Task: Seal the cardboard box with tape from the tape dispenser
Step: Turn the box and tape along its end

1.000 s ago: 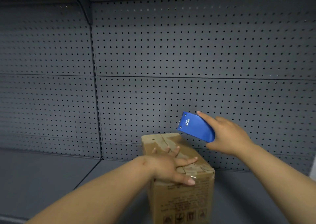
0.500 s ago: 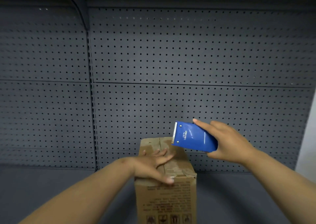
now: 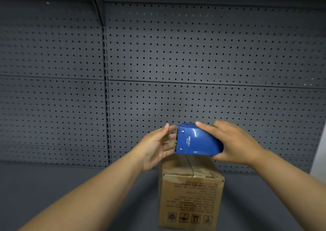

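A brown cardboard box (image 3: 191, 195) stands upright on the grey shelf, its top flaps closed and creased, with printed text on the near side. Above its top hovers a blue tape dispenser (image 3: 197, 140), serrated blade facing left. My right hand (image 3: 236, 142) grips the dispenser from the right, index finger laid along its top. My left hand (image 3: 157, 146) is raised off the box, fingers spread at the blade end of the dispenser; whether they pinch any tape is hidden.
A grey perforated back panel (image 3: 194, 63) fills the view behind the box. The grey shelf floor (image 3: 53, 186) stretches to the left of the box. A pale wall edge (image 3: 319, 153) shows at the far right.
My left hand lifted off the box top and rose to the dispenser's blade end. The right hand brought the dispenser left, over the box.
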A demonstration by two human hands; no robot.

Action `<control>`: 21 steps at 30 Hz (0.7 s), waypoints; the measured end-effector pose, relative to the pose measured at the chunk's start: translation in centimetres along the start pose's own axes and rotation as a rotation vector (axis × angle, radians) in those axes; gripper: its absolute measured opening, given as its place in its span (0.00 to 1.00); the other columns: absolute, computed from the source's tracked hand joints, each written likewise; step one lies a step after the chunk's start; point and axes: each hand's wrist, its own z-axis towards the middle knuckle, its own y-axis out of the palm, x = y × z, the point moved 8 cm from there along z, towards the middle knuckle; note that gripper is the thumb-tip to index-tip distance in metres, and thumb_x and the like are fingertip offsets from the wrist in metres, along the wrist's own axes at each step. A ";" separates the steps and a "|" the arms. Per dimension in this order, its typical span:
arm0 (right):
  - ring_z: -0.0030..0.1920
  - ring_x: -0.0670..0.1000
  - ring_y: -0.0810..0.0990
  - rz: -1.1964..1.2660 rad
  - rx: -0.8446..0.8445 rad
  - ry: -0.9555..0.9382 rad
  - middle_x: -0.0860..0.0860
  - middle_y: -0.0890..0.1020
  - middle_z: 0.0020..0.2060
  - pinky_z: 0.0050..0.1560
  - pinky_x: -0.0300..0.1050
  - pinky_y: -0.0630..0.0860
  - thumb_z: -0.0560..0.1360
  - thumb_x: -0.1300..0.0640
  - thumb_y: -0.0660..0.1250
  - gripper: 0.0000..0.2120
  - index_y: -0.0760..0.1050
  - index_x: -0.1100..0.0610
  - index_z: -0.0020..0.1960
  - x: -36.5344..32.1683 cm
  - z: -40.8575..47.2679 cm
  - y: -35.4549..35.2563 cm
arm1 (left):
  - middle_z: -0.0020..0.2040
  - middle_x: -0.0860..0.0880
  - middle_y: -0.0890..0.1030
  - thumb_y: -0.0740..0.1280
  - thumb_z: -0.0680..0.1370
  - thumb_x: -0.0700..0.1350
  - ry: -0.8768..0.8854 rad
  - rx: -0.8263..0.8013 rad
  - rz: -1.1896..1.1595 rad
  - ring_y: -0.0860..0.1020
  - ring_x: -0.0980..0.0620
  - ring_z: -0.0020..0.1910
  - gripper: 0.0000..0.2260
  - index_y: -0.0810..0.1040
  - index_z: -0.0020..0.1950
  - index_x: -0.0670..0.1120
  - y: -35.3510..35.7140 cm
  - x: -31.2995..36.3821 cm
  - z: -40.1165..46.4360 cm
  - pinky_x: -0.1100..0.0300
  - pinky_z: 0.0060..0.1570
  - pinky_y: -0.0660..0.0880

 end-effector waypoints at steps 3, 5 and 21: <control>0.37 0.47 0.69 -0.015 0.009 -0.013 0.49 0.72 0.38 0.38 0.39 0.66 0.56 0.54 0.77 0.51 0.53 0.42 0.71 -0.3 0.1 -0.1 | 0.53 0.44 0.79 0.63 0.77 0.46 0.020 -0.028 0.083 0.79 0.49 0.46 0.15 0.76 0.62 0.43 -0.2 0.2 -0.2 0.55 0.53 0.76; 0.37 0.49 0.71 -0.027 0.004 -0.021 0.49 0.73 0.38 0.38 0.39 0.66 0.56 0.54 0.77 0.51 0.54 0.42 0.72 -0.4 0.2 0.0 | 0.50 0.44 0.81 0.63 0.77 0.43 0.016 -0.027 0.107 0.79 0.50 0.45 0.13 0.76 0.60 0.41 -0.2 0.3 -0.2 0.56 0.54 0.75; 0.43 0.43 0.67 -0.066 -0.134 0.049 0.43 0.69 0.44 0.36 0.28 0.57 0.64 0.48 0.68 0.46 0.41 0.32 0.70 0.3 -1.6 -1.1 | 0.28 0.49 0.78 0.68 0.74 0.40 0.056 0.198 0.265 0.77 0.57 0.26 0.05 0.79 0.41 0.39 -1.3 1.0 -0.8 0.63 0.39 0.76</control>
